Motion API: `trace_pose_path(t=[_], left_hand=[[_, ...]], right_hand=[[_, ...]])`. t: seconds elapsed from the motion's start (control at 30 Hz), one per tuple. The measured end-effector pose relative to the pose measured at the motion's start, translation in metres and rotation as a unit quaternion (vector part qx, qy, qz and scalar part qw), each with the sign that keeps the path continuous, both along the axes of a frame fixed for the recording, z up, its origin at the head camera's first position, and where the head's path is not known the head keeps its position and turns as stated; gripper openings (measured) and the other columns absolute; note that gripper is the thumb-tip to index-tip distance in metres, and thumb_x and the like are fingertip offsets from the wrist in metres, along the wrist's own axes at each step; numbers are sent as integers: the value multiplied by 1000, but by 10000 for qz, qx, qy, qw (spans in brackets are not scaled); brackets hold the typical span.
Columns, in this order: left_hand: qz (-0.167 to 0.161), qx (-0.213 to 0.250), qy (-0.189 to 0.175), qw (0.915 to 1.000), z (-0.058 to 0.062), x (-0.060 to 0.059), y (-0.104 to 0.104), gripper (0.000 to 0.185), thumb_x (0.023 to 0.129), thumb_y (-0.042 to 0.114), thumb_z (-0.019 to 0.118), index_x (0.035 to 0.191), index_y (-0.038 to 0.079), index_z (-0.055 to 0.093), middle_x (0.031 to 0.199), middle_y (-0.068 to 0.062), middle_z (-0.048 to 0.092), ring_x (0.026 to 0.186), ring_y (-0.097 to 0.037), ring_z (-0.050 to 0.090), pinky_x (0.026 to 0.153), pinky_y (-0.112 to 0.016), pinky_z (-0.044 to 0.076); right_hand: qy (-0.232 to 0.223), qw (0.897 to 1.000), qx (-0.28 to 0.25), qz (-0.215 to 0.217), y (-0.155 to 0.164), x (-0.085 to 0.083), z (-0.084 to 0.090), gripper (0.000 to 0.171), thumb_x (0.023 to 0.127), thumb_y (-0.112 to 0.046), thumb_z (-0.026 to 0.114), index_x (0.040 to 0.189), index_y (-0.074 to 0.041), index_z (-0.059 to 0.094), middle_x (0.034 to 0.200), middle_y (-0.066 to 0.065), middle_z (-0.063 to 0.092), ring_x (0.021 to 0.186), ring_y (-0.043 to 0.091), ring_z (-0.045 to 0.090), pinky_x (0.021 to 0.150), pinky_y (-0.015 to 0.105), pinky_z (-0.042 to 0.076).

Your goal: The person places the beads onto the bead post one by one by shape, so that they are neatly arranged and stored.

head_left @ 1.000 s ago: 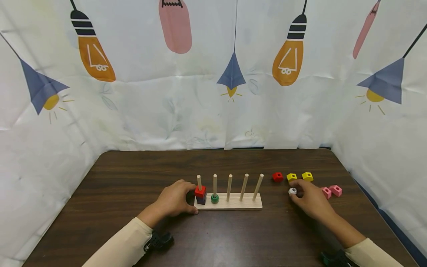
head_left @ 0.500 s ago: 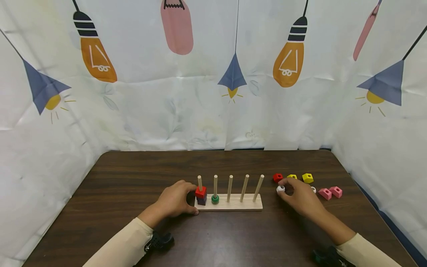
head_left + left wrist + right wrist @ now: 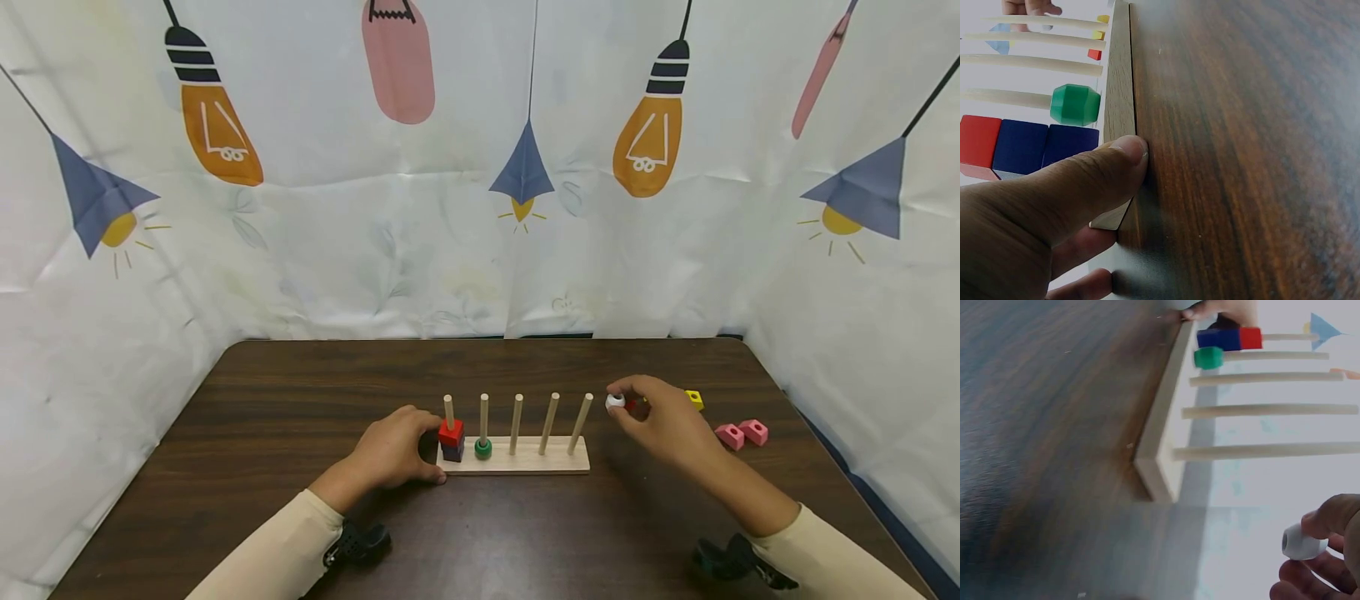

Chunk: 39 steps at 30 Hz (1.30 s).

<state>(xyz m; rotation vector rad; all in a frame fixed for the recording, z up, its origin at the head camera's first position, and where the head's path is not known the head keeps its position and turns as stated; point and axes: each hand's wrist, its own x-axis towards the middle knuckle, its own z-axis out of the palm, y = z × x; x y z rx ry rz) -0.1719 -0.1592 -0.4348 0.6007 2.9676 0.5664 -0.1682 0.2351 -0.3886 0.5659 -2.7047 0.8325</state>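
Observation:
A wooden base (image 3: 517,460) with several upright pegs stands mid-table. The leftmost peg carries a red cube (image 3: 451,432) on blue cubes (image 3: 1044,147); the second carries a green bead (image 3: 483,448). My left hand (image 3: 393,454) grips the base's left end, thumb (image 3: 1107,169) pressed to its edge. My right hand (image 3: 660,421) is lifted just right of the rightmost peg (image 3: 580,422) and pinches a white bead (image 3: 615,401), also seen in the right wrist view as a white bead (image 3: 1302,542) at the fingertips.
Loose pieces lie right of the base: a red cube (image 3: 637,406) partly behind my right hand, a yellow cube (image 3: 694,399), two pink pieces (image 3: 741,434). A printed curtain (image 3: 480,167) walls in the dark wooden table (image 3: 300,392).
My right hand has lifted the white bead off the table and carried it left and up, toward the rightmost peg. The left hand has stayed on the base.

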Motion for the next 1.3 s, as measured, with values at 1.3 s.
trace_pose_path(t=[1.3], left_hand=[[31, 44, -32, 10000, 0, -1, 0, 69, 63, 38, 99, 122, 14, 73, 112, 2, 69, 106, -19, 61, 83, -51, 53]], right_hand=[[655, 9886, -809, 1091, -51, 5, 52, 30, 85, -2, 82, 112, -10, 72, 103, -4, 70, 85, 10, 68, 72, 35, 58]])
